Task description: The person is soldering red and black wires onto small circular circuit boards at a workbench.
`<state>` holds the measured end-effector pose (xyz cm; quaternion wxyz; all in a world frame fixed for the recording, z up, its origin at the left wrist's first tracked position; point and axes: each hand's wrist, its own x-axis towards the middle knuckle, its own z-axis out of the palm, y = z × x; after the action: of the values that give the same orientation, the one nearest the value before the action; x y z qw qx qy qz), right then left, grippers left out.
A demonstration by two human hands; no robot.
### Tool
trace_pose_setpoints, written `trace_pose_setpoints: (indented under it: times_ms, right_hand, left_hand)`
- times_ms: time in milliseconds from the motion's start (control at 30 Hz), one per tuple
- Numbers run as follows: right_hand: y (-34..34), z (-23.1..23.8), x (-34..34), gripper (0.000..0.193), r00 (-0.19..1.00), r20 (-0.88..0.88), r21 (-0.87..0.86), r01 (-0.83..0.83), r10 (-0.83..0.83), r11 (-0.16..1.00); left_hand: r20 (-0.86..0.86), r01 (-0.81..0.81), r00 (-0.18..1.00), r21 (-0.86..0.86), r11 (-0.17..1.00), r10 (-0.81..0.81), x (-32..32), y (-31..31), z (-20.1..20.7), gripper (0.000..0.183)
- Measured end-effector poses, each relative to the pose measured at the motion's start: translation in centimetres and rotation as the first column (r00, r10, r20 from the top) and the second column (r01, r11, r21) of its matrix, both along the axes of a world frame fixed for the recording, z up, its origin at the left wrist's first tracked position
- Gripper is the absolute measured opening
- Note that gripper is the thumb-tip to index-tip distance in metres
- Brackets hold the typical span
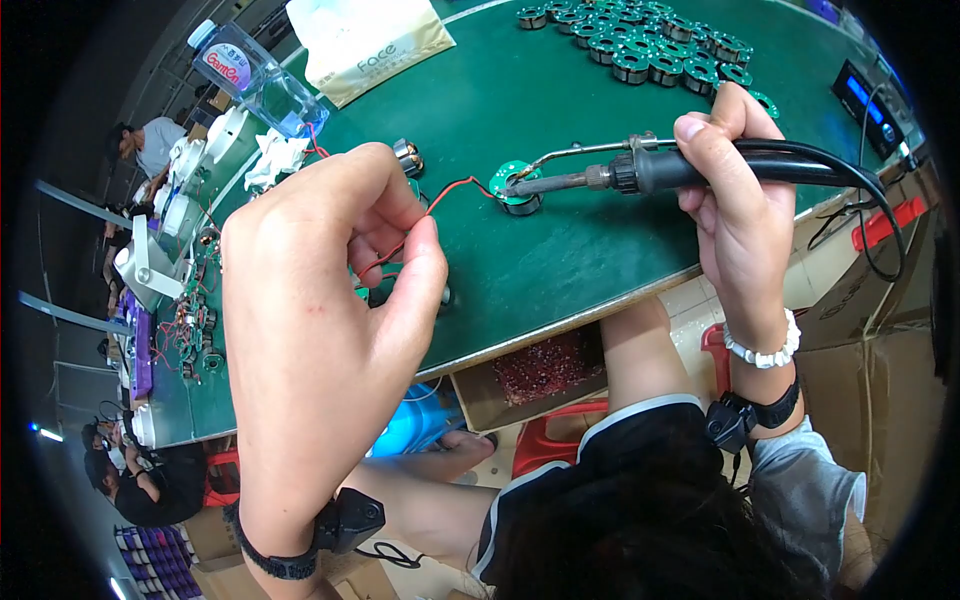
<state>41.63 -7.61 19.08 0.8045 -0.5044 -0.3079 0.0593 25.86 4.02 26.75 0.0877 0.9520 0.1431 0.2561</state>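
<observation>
My left hand (325, 275) pinches a thin red wire (447, 192) between thumb and fingers. The wire runs right to a small round green circuit board on a coil (521, 190) lying on the green table (560, 250). My right hand (735, 200) grips a black soldering iron (660, 168) by its handle, its metal tip touching the green board where the wire ends. A black cable (840, 165) leaves the iron's rear to the right.
Several green round coil boards (640, 45) lie heaped at the table's far side. A plastic water bottle (255, 75) and a beige pouch (365, 45) stand at the back left. Other people (145, 145) sit at the left. Cardboard boxes (870, 320) stand at the right.
</observation>
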Motion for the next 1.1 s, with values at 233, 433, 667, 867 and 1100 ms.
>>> trace_pose_setpoints:
  times_ms: [233,433,667,867,1100]
  right_hand:
    - [0.0,-0.1,0.0,0.021,1.0,0.008,-0.007,0.01,-0.01,1.0]
    - [-0.1,0.0,0.0,0.02,1.0,0.005,-0.008,0.009,-0.009,1.0]
    - [-0.1,0.1,0.0,0.02,1.0,-0.008,-0.013,0.0,0.0,1.0]
    - [-0.5,-0.1,0.3,0.021,0.996,-0.085,0.127,0.011,0.0,0.992]
    - [-0.7,-0.4,0.5,0.021,0.993,-0.115,0.161,0.014,0.005,0.987]
  left_hand:
    - [-0.008,-0.001,1.0,-0.018,1.0,0.001,0.0,0.1,-0.1,0.01]
    - [-0.01,0.006,1.0,-0.025,1.0,-0.007,0.0,0.1,-0.1,0.009]
    - [-0.019,-0.007,1.0,-0.01,1.0,0.007,-0.1,0.0,0.0,0.008]
    - [0.057,0.004,0.998,-0.052,0.999,-0.001,-0.5,-0.2,0.7,0.006]
    - [-0.063,0.268,0.963,0.09,0.959,-0.263,-3.8,-3.6,0.3,0.015]
